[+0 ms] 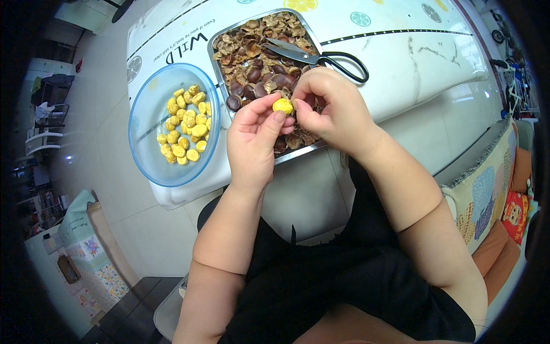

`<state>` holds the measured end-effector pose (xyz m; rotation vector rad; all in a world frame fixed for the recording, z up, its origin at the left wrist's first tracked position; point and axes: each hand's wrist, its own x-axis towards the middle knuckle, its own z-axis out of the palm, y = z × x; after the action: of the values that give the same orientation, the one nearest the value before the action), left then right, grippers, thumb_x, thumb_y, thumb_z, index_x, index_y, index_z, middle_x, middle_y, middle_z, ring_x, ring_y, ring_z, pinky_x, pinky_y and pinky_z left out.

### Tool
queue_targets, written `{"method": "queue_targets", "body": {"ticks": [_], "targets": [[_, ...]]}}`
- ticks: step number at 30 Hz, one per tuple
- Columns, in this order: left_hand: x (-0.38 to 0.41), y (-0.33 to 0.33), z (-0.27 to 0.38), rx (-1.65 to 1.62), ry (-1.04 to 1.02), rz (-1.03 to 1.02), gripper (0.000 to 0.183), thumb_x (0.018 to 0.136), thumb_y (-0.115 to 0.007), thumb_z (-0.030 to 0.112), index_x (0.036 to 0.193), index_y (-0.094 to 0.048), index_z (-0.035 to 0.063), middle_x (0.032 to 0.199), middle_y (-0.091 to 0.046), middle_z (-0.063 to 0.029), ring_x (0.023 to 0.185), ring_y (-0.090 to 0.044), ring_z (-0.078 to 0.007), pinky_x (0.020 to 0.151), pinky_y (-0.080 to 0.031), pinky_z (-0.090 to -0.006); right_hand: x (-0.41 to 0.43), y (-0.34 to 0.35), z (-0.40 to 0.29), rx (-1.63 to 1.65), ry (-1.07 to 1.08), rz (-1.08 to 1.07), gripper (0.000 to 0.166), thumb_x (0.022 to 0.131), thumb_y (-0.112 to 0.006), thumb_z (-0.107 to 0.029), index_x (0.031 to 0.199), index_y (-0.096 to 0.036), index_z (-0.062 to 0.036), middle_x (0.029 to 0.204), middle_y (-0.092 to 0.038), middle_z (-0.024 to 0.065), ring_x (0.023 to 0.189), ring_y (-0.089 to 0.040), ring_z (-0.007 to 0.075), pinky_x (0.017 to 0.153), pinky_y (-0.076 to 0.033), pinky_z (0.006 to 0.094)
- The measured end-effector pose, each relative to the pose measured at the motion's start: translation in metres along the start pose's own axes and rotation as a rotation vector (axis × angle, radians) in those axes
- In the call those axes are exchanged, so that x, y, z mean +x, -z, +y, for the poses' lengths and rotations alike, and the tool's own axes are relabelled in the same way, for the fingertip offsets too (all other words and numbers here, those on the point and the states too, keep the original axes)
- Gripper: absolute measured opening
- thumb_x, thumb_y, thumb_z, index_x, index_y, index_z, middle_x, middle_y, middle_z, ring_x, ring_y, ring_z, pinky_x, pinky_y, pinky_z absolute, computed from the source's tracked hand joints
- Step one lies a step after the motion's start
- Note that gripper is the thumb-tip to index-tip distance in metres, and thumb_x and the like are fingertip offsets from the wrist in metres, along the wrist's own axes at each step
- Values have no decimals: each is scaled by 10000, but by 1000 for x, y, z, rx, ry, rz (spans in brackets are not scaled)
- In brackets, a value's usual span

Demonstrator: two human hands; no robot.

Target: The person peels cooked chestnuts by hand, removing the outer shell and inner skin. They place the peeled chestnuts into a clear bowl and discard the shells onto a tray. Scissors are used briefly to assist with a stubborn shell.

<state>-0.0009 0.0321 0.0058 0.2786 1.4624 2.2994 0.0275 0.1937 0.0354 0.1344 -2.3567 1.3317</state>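
Observation:
A peeled yellow chestnut (282,106) is held between the thumb and fingers of my left hand (253,133), above the near part of a metal tray (296,158). My right hand (333,109) is at the chestnut's right edge, thumb and index finger brought together there. Whether a scrap of skin is between those fingertips is too small to tell. Under both hands, the tray is filled with dark brown chestnuts (254,76) and dry tan shell pieces (275,26). To the left, a clear blue-rimmed bowl (144,150) contains several peeled yellow chestnuts (189,118).
Black-handled scissors (316,58) lie across the tray's right rim, handles over the table. A white marble-patterned cover (429,64) with printed fruit and writing drapes the table. A sofa (485,193) with cushions stands at right. Part of a chair (169,309) shows at lower left.

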Motion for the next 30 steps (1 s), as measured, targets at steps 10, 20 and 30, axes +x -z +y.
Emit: {"method": "queue_targets", "body": {"ticks": [10,20,30], "targets": [[0,-2,6,-99,98,25,286,946,-567,90,1205,-543,-29,1027,-646,-97,831,-646,-132,724,-541,-242,1,4,11,-38,-12,10,90,744,-662,-80,827,-642,-51,836,-634,102,755,-614,263,674,-504,339],[1,2,2,-11,39,-37,319,953,-555,109,1240,-524,-27,1048,-649,-109,854,-634,-133,727,-535,-241,2,9,7,15,107,-155,166,713,-707,-52,857,-625,-67,816,-596,78,790,-590,264,716,-489,344],[-1,2,5,65,14,-82,315,953,-548,99,1241,-543,-30,1062,-649,-98,853,-613,-113,715,-497,-225,0,15,10,223,-25,-218,144,734,-721,-24,839,-625,-44,861,-587,30,751,-532,126,614,-415,235]]}}
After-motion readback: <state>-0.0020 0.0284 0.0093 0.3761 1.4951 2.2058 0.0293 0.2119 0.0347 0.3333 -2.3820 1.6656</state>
